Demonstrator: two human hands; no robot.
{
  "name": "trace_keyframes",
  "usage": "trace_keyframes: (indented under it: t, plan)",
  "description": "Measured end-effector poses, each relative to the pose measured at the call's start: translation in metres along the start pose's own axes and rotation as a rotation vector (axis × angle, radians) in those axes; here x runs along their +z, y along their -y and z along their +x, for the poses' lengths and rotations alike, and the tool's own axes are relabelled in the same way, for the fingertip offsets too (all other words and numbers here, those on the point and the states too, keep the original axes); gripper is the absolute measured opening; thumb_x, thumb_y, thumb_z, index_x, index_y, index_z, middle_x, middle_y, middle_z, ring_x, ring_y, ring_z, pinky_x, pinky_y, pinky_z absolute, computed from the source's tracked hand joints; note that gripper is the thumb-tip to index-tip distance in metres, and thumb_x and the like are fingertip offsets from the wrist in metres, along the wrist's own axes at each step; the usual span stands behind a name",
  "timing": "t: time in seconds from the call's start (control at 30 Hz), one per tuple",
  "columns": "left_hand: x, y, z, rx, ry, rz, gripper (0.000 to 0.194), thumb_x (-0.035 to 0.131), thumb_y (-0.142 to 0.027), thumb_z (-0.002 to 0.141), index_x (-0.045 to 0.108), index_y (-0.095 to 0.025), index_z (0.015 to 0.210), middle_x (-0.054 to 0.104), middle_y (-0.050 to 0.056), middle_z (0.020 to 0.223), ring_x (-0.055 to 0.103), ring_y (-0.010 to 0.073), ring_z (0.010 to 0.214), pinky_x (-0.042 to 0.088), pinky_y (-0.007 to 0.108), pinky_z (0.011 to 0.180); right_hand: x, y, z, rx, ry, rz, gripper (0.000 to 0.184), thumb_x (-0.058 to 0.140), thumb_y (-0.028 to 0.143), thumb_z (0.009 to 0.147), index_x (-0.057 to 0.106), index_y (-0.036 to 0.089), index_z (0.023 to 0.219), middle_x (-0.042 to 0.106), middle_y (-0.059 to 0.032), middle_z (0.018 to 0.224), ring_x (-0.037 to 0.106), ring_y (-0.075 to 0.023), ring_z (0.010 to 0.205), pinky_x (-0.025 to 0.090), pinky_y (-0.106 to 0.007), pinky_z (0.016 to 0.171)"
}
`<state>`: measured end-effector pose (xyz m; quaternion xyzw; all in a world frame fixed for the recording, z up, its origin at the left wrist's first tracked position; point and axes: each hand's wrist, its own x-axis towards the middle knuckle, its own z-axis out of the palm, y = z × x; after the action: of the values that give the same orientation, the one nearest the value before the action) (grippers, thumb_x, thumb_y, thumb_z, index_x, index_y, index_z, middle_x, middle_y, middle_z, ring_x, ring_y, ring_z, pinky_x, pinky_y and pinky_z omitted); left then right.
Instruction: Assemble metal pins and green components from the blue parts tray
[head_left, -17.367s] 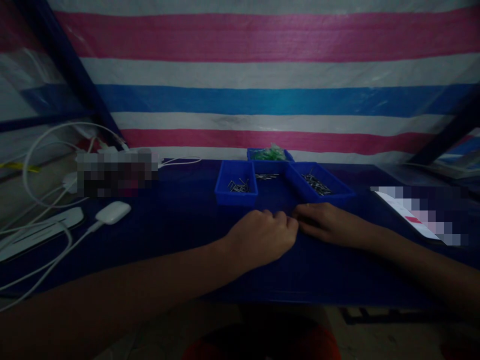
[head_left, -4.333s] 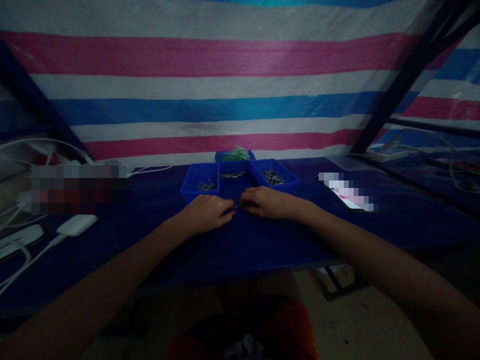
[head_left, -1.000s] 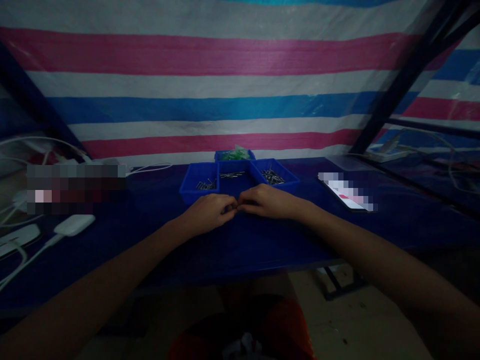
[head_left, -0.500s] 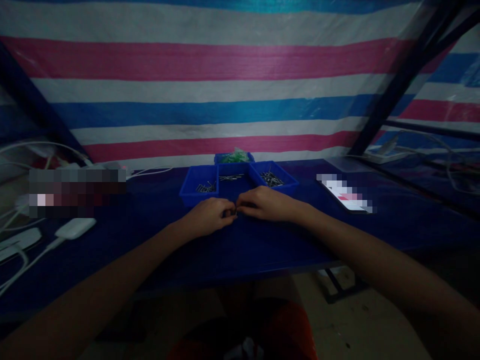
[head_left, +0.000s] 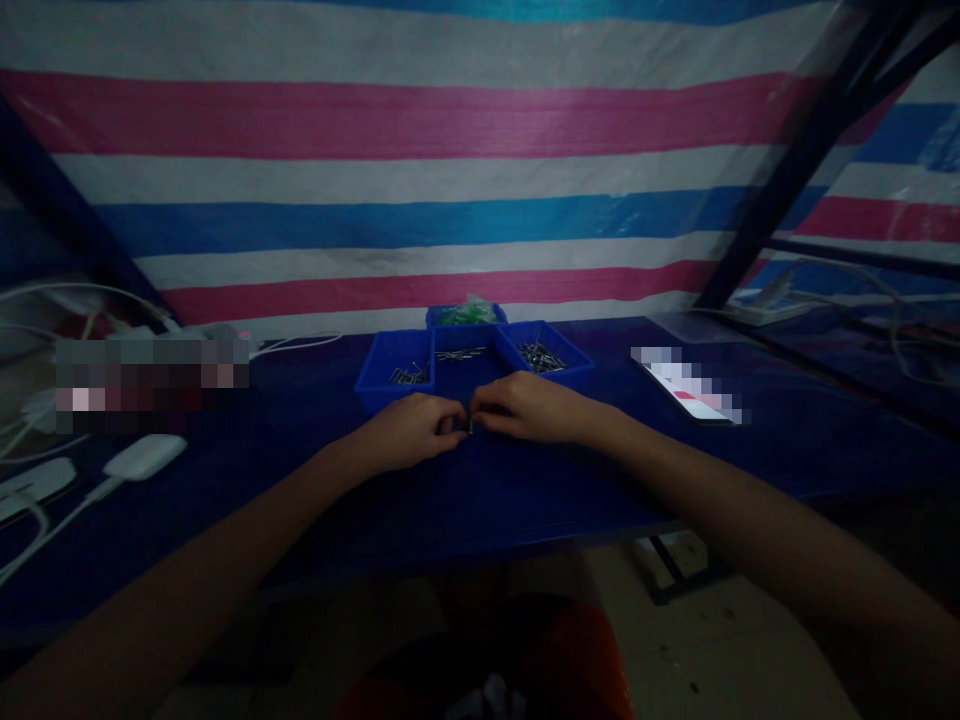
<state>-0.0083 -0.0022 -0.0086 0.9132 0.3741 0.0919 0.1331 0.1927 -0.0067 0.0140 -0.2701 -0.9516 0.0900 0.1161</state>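
My left hand (head_left: pixel 411 430) and my right hand (head_left: pixel 525 408) rest on the blue table (head_left: pixel 480 480), fingertips meeting over a small metal pin (head_left: pixel 470 426). Both hands are curled in a pinch around it. Just beyond them stand blue trays: the left tray (head_left: pixel 394 368) and the right tray (head_left: pixel 544 355) hold several small metal pins, the middle tray (head_left: pixel 463 354) holds a few more, and the far tray (head_left: pixel 465 313) holds green pieces.
A phone (head_left: pixel 686 388) lies to the right on the table. White chargers and cables (head_left: pixel 142 456) lie at the left. A striped tarp (head_left: pixel 450 180) hangs behind the table. A dark metal frame post (head_left: pixel 795 170) slants at the right.
Over the last second the hands stayed together at the same spot, with only small finger movement around the pin. The view shifted slightly.
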Motion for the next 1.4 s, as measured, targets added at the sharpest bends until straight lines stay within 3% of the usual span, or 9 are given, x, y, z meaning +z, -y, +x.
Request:
trace_keyframes:
  t: [0.2,0.37,0.53,1.4]
  plan:
    - [-0.008,0.000,-0.003,0.040,0.023,0.084,0.019,0.046,-0.030,0.080,0.062,-0.020,0.082,0.057,-0.002,0.064,0.049,0.0097,0.055,0.034,0.022,0.053,-0.002,-0.001,-0.001,0.027,-0.013,-0.031,0.016,0.042,0.021,0.082,0.056,0.016,0.087,0.059,-0.0029,0.076,0.052,-0.0117,0.067,0.035,-0.025,0.063]
    - [-0.009,-0.011,-0.007,0.172,0.002,0.109,0.020,0.047,-0.031,0.081,0.063,-0.021,0.088,0.061,0.001,0.091,0.055,0.0132,0.081,0.041,0.026,0.072,-0.002,-0.001,-0.001,0.046,-0.001,-0.048,0.016,0.043,0.021,0.082,0.057,0.016,0.086,0.059,-0.0030,0.074,0.052,-0.0118,0.067,0.035,-0.025,0.062]
    - [-0.009,-0.014,-0.009,0.196,0.002,0.140,0.024,0.047,-0.031,0.082,0.061,-0.021,0.098,0.061,0.002,0.101,0.055,0.0151,0.091,0.040,0.029,0.082,-0.001,-0.004,0.000,0.047,-0.012,-0.043,0.016,0.043,0.022,0.082,0.057,0.016,0.087,0.060,-0.0035,0.076,0.053,-0.0122,0.068,0.036,-0.025,0.063]
    - [-0.003,-0.016,-0.008,0.241,-0.024,0.230,0.033,0.045,-0.039,0.084,0.058,-0.019,0.107,0.059,0.004,0.107,0.049,0.0177,0.096,0.037,0.031,0.084,0.000,-0.002,0.000,0.095,-0.023,-0.050,0.016,0.043,0.020,0.081,0.058,0.016,0.087,0.062,-0.0045,0.076,0.053,-0.0121,0.066,0.035,-0.025,0.061]
